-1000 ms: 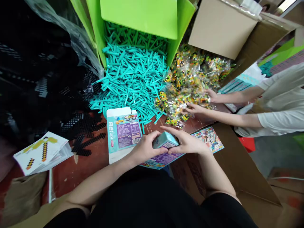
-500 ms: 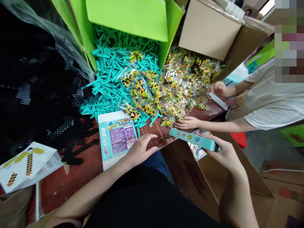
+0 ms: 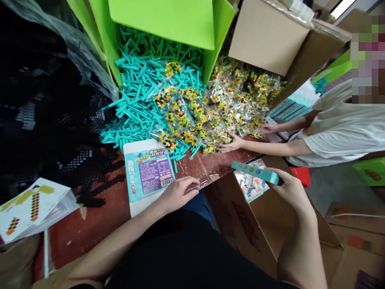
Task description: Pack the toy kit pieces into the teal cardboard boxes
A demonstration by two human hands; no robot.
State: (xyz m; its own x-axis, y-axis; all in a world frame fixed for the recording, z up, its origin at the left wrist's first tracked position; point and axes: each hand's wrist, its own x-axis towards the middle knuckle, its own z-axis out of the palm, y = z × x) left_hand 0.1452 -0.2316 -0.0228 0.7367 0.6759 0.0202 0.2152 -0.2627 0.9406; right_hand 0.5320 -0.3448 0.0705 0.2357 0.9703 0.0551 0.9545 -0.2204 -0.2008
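Observation:
My right hand (image 3: pixel 290 190) grips a slim teal printed box (image 3: pixel 254 172) by one end, held out over an open cardboard carton (image 3: pixel 264 228) at the table's right. My left hand (image 3: pixel 178 193) rests on the red-brown table (image 3: pixel 99 210), fingers spread flat, touching the edge of a flattened teal and purple box blank (image 3: pixel 148 171). Behind lies a heap of teal plastic sticks (image 3: pixel 141 100) spilling from a green bin (image 3: pixel 168 22), with clear bags of orange, yellow and green beads (image 3: pixel 210 112) piled on and beside it.
Another person in a white shirt (image 3: pixel 339 132) reaches both hands (image 3: pixel 233 143) into the bead bags from the right. Black peg plates (image 3: pixel 99 176) lie at the left, with printed pattern sheets (image 3: pixel 28 208) at the near left. A brown carton (image 3: pixel 270 36) stands behind.
My hands have parted: the right carried the teal box rightward over the carton, the left dropped onto the table by the box blank. The other person spread bead bags over the sticks.

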